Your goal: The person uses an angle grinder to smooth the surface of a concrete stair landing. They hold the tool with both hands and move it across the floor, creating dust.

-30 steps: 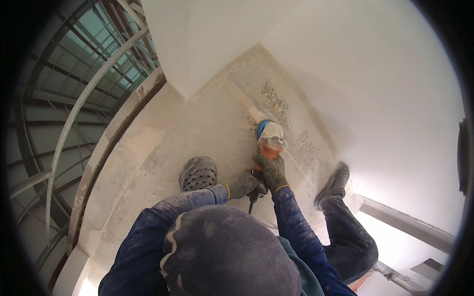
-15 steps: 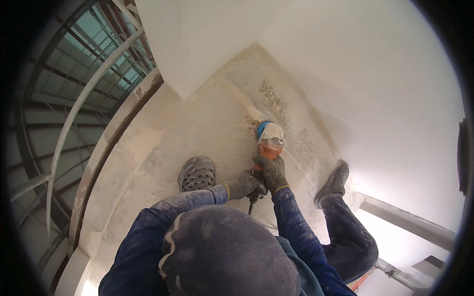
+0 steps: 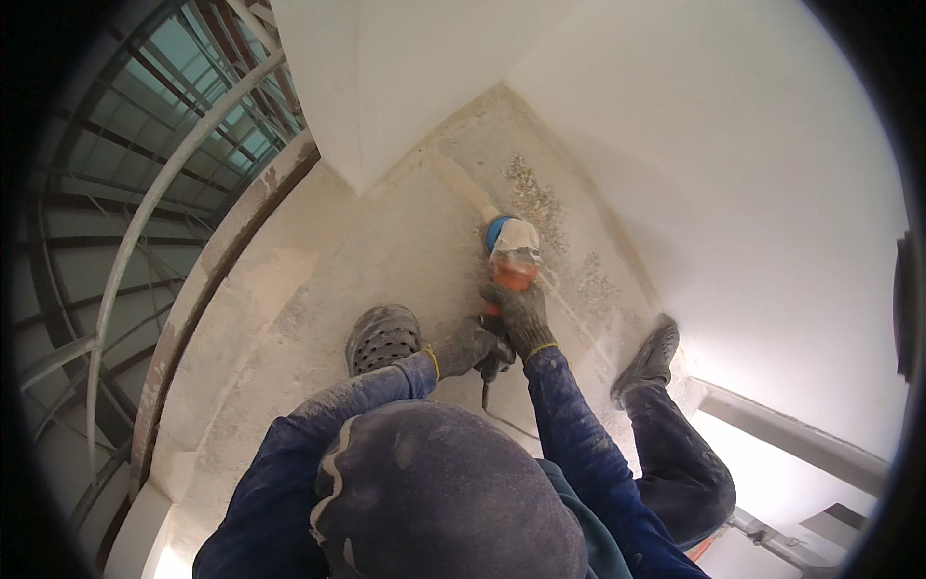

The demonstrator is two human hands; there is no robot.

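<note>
An orange angle grinder (image 3: 514, 274), with a pale wrapping over its head and a blue rim (image 3: 497, 232) at its left side, rests against the dusty floor (image 3: 395, 246). My right hand (image 3: 524, 320), in a dark dusty knit glove, is closed round the orange body. Behind it my left hand (image 3: 463, 347), gloved alike, grips the dark rear end of the grinder; some of its fingers are hidden. A cord (image 3: 509, 422) trails from the back toward my body. The grinder's face against the floor is out of sight.
Rough speckled patches (image 3: 533, 198) mark the floor right of the grinder. White walls (image 3: 424, 72) meet in a corner ahead. At the left, a raised floor edge (image 3: 231, 241) borders a curved railing (image 3: 145, 212). My clog-shod feet (image 3: 384, 340) stand either side.
Both hands have shifted the grinder slightly left and forward across the floor. More of the cord shows behind it. The grip and my feet look unchanged.
</note>
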